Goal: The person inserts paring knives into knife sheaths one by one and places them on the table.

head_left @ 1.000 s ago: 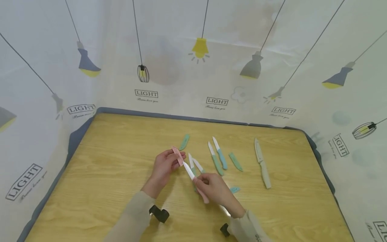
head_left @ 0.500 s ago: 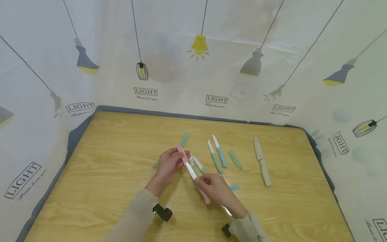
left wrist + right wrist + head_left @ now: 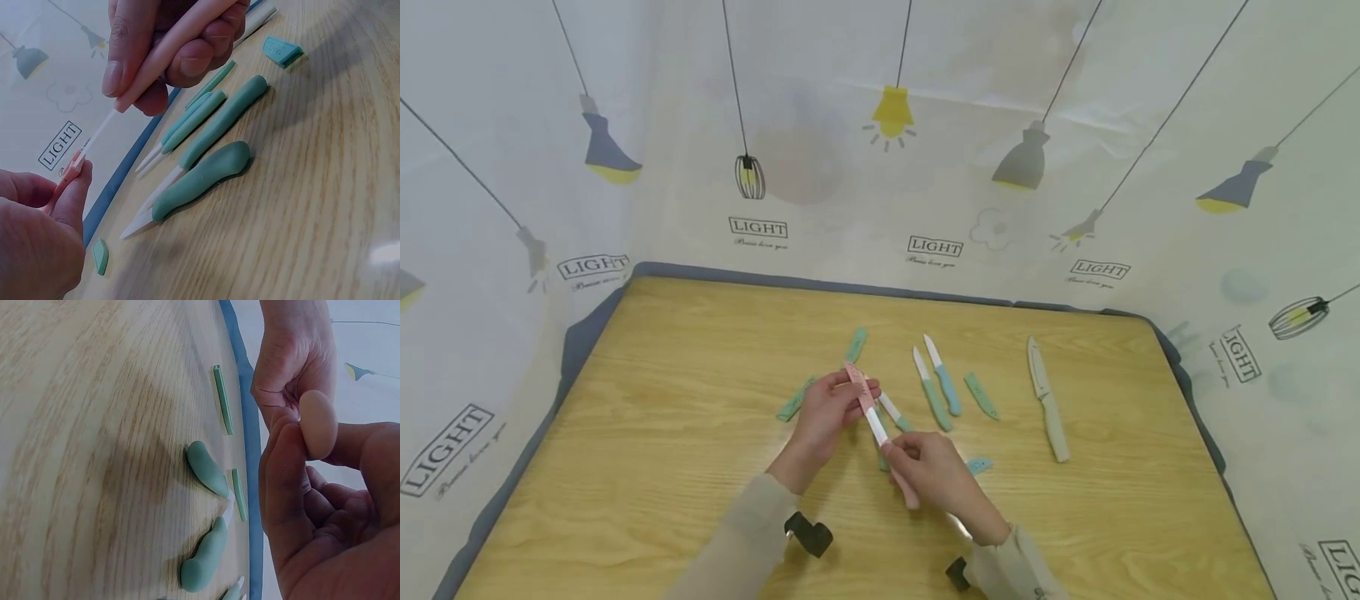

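Note:
My left hand [image 3: 822, 415] pinches a pink blade sheath [image 3: 861, 386] between thumb and fingers. The white blade of a pink-handled paring knife [image 3: 904, 490] runs partly into the sheath's open end, with part of the blade bare. My right hand [image 3: 934, 468] grips that knife by its handle, as the left wrist view also shows around the pink handle [image 3: 169, 53]. Both hands are held above the table. Below them lie two green-handled knives, one green handle [image 3: 203, 181] plain in the left wrist view. In the right wrist view the sheath is hidden behind the fingers.
On the wooden table [image 3: 647, 433] lie a green-handled knife [image 3: 936, 403], a blue-handled knife [image 3: 947, 388] and a larger pale knife [image 3: 1054, 425]. Green sheaths [image 3: 981, 395] and a blue sheath [image 3: 979, 465] are scattered about. A printed curtain [image 3: 820, 250] stands behind the table.
The left hand has moved right and slightly down with the pink sheath, which now covers part of the knife's blade. Earlier the blade tip was only at its opening. The right hand has barely moved.

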Demonstrator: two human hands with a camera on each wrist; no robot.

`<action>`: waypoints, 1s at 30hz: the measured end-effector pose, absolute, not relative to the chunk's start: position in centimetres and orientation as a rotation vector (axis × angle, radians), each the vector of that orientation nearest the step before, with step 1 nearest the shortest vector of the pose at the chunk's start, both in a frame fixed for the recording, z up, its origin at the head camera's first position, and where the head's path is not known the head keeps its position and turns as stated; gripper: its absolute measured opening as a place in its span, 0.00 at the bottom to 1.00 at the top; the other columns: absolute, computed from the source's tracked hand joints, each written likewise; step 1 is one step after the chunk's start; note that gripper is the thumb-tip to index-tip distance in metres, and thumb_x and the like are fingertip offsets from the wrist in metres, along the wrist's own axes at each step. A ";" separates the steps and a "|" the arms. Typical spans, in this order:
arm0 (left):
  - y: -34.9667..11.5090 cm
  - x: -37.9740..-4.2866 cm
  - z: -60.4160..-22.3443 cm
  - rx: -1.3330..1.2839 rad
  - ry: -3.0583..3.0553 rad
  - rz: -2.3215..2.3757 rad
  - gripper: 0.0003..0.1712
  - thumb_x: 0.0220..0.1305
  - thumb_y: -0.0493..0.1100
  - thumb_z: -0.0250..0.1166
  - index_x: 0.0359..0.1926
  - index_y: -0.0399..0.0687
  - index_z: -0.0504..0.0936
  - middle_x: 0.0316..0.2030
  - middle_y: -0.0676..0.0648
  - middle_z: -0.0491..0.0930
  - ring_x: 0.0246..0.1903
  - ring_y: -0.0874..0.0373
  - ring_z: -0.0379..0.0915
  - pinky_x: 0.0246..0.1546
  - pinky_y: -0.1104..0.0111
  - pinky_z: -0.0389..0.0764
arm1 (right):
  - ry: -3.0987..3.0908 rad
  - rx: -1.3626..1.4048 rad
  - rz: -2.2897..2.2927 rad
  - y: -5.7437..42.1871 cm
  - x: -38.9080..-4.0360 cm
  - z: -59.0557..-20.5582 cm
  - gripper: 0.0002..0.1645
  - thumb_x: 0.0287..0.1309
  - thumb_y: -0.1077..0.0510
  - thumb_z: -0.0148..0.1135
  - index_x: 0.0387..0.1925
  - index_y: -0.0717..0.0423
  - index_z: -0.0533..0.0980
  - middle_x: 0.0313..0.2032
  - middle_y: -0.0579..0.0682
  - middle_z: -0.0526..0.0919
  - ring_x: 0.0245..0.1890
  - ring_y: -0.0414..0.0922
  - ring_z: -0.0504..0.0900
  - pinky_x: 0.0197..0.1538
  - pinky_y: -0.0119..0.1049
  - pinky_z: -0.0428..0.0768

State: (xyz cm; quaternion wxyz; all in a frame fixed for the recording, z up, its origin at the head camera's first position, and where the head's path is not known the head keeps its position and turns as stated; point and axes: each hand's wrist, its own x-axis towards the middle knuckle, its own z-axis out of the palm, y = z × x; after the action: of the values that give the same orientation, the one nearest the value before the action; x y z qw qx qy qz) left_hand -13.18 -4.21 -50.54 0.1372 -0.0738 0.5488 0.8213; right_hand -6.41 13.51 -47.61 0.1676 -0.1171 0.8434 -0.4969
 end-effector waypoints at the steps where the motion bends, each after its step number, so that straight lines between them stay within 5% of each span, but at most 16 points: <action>1: -4.2 -13.1 -50.5 -0.209 1.589 2.374 0.25 0.69 0.31 0.53 0.63 0.21 0.63 0.51 0.30 0.78 0.49 0.49 0.79 0.47 0.67 0.81 | 2.399 -0.328 -1.411 13.4 -6.3 -47.3 0.19 0.70 0.53 0.52 0.32 0.64 0.81 0.20 0.56 0.82 0.09 0.34 0.69 0.11 0.20 0.62; 18: -3.4 -12.2 -50.7 -0.211 1.558 2.375 0.24 0.69 0.31 0.53 0.62 0.20 0.64 0.50 0.31 0.79 0.50 0.48 0.78 0.47 0.66 0.81 | 2.429 -0.248 -1.382 13.4 -6.7 -48.8 0.25 0.68 0.46 0.53 0.33 0.63 0.82 0.22 0.49 0.84 0.16 0.40 0.79 0.23 0.33 0.80; 30: -3.0 -11.8 -50.3 -0.156 1.604 2.331 0.24 0.70 0.32 0.53 0.63 0.22 0.64 0.50 0.31 0.79 0.49 0.49 0.79 0.46 0.67 0.81 | 2.476 -0.276 -1.410 13.2 -7.2 -48.8 0.22 0.69 0.48 0.52 0.31 0.61 0.81 0.18 0.48 0.82 0.11 0.38 0.73 0.15 0.26 0.68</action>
State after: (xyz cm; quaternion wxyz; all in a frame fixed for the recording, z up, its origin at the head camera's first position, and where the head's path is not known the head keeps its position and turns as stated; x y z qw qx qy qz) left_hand -11.80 -3.05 -50.32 0.1532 -0.0545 0.5593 0.8128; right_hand -7.21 13.25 -48.81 0.1390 -0.0954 0.8565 -0.4878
